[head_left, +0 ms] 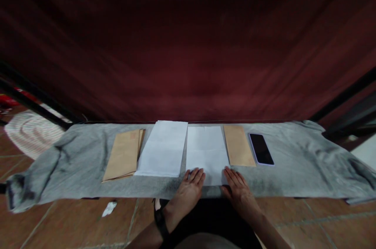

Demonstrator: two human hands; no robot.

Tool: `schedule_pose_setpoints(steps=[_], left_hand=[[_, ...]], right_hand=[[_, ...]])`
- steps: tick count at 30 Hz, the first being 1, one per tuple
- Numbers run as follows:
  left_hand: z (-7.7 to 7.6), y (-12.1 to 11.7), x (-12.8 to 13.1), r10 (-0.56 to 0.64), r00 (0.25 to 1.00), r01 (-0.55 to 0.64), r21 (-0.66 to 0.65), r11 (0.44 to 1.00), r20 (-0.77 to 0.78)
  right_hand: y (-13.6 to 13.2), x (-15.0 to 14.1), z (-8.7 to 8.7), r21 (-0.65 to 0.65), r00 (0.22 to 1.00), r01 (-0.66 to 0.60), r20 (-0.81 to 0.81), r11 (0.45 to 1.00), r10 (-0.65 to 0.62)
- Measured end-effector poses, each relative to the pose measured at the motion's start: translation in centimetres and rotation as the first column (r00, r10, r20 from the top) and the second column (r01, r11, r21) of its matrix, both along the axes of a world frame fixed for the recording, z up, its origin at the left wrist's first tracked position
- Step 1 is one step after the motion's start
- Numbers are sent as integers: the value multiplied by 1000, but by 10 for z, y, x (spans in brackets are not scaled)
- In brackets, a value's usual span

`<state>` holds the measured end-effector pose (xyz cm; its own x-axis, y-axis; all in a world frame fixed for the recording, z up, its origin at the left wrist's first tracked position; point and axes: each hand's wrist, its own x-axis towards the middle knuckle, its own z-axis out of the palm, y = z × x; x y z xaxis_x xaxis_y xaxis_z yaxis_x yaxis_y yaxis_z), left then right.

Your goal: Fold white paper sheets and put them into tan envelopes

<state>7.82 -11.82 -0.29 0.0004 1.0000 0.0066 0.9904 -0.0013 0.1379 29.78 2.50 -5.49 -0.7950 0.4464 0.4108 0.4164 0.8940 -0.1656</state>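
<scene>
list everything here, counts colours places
Envelope pile: one, brown, row's left
Paper stack: one, white, beside it
Sheet: one, white, right of stack
Lone envelope: one, brown, right of sheet
Phone: one, black, row's right
Cover: one, grey, beneath these
Backdrop: one, maroon, behind
Striped cloth: one, pale, left
Clutter: uncounted, red, far left
Scrap: one, white, tiled floor
Bars: several, black, both sides
Clothing: uncounted, black, bottom centre
Wristband: one, black, left wrist
Left hand: one, bare, on sheet
Right hand: one, bare, on sheet
</scene>
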Motion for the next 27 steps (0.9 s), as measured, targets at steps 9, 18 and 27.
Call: schedule_pose_setpoints(steps=[9,18,27], left_hand=[[-15,1,-12,31,995,-29,21,999,-96],[40,-35,1,95,979,-101,25,995,180],[13,-45,-38,289,699,-425,55,904,654]], right_hand=[[12,2,2,-68,999,-18,43,998,21],[16,28,20,-355,991,-125,-1,927,133],[9,28,41,-636,981,-79,-187,768,-55]])
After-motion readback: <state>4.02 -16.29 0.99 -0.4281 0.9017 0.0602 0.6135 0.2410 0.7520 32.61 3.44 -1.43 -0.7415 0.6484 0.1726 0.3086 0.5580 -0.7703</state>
